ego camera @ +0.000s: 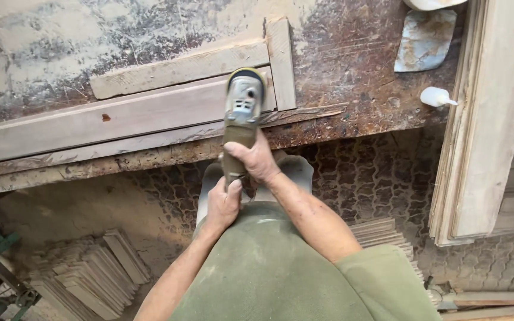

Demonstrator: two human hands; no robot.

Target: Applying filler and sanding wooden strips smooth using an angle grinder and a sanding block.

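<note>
My right hand (256,160) is closed in a full grip, fingers wrapped over, forearm extended forward. My left hand (222,205) is closed just behind and below it, thumb up. Both wrists are nearly straight, elbows bent.

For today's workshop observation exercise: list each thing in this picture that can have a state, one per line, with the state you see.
Angle grinder: gripped by both hands, head resting on the wooden board.
Right hand: closed around the grinder's body.
Left hand: closed around the grinder's rear end.
Wooden board: lying flat on the workbench, against a stop strip.
Workbench: worn and stained.
White bottle: lying on its side.
Wooden frame: leaning against the bench.
</note>
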